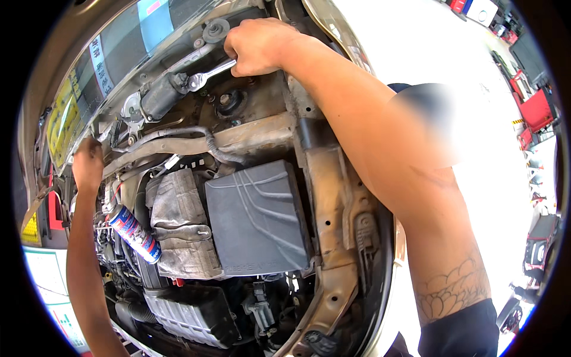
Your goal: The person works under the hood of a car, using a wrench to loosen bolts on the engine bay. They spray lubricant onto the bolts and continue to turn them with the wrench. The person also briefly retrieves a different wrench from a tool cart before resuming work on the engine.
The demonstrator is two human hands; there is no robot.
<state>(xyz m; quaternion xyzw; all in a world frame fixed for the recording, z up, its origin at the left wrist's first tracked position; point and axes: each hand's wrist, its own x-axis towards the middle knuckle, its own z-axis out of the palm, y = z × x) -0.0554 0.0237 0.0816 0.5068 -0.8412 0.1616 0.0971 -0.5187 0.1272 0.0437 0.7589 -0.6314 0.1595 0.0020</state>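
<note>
In the open engine bay, my right hand grips a silver wrench near the top. The wrench's head meets the right end of a dark cylindrical motor, which is mounted on the wiper linkage below the windshield. On the left, below the windshield's edge, my left hand has its fingers curled at the linkage's left part; what they hold is hidden. A blue-labelled spray can lies tilted among the engine parts, left of a padded grey cover.
A black box lid and a ribbed housing fill the bay's lower middle. The rusty body rail runs down its right side. Beyond, at far right, stand red workshop items and dark equipment. A blurred patch overlaps my right forearm.
</note>
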